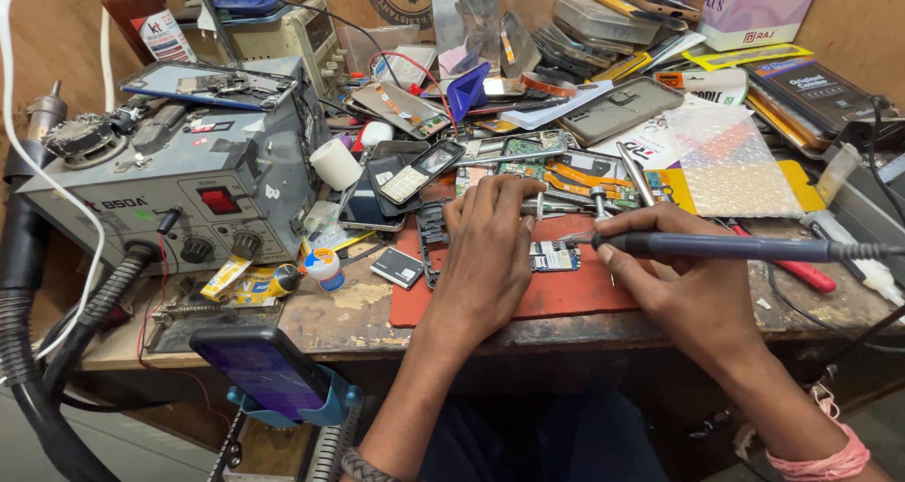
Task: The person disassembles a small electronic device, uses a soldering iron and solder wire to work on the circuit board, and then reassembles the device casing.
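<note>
Red rubber work mat (566, 298) on the near edge of a worn wooden bench (349, 317), partly hidden under both hands. Small blue-green circuit board (554, 256) on the mat at centre, left end covered by the left hand (490, 256); fingers curled together and pressed down on the board, fingertips out of sight beneath the knuckles. Dark blue soldering iron (726, 247) clamped in the right hand (683, 284), thumb and forefinger closed round the grip, metal tip just at the board's right edge; contact too fine to make out. Cord of the iron cut off at the right frame edge.

Left of the mat, grey hot-air rework station with a red switch and black knobs (179, 190), its black ribbed hose (38, 350) running off the lower left corner. Purple-screened phone in a blue stand (269, 374) near, below the bench edge, lower part cropped. Small white jar with a blue lid (325, 268) between station and mat. Far side: heap of phone frames, screens and flex cables (528, 162), overlapping too thickly to tell apart. Red-handled tool (787, 265) right of the hand, half hidden behind the iron. Pink band (820, 463) at the right wrist, arm cut off by the bottom edge.
</note>
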